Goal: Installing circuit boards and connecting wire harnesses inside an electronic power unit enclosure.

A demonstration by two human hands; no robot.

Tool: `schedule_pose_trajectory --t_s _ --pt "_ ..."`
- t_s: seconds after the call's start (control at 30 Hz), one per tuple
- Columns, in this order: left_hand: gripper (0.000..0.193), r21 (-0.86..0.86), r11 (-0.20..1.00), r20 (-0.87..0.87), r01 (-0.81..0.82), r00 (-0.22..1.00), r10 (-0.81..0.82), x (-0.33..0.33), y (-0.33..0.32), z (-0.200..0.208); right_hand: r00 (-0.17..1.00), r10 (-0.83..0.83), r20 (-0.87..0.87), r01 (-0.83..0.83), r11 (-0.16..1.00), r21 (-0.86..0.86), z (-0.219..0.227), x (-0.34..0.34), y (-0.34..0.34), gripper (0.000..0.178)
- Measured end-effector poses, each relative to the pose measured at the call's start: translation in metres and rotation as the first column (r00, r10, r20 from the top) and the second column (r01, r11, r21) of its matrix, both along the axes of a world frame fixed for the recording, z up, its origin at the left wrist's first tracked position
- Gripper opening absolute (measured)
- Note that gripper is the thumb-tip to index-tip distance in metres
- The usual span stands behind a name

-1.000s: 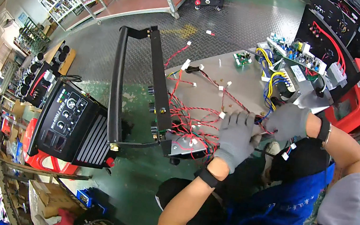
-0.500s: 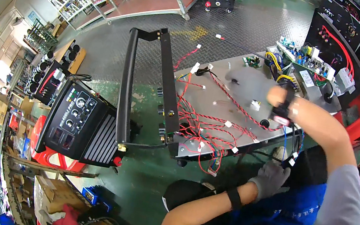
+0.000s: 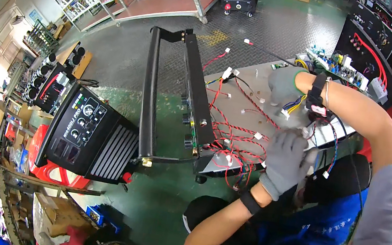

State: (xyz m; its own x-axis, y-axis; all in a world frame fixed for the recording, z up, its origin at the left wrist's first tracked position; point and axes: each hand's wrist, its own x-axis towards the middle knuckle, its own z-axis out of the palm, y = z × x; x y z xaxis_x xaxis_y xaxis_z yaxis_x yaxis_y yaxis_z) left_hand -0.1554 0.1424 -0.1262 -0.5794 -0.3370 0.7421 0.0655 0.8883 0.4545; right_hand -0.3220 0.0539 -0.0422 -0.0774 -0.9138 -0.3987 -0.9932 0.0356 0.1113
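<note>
1. The grey metal panel (image 3: pixel 239 114) lies flat in front of the person, its long way running from near-left up to far-right.
2. Red wires (image 3: pixel 236 135) are spread across it.
3. The left hand (image 3: pixel 286 159) in a grey glove rests nearest them, fingers curled on a white plug; how tight, I cannot tell.
4. The right hand (image 3: pixel 286 86), further up, pinches a small coloured wire bundle (image 3: pixel 293 107).
</note>
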Motion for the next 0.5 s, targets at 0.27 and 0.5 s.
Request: schedule_pose_trajectory --t_s 0.27,0.5 --pt "0.074 -0.078 0.987 0.418 -0.143 0.894 0.162 -0.017 0.005 -0.032 0.821 -0.324 0.47 0.45 0.874 -0.184 -0.027 0.006 -0.07 0.038" --pt "0.074 -0.095 0.994 0.547 -0.045 0.832 0.09 -0.006 0.01 -0.026 0.864 0.021 0.504 0.212 0.892 -0.4 -0.104 -0.026 -0.156 0.032"
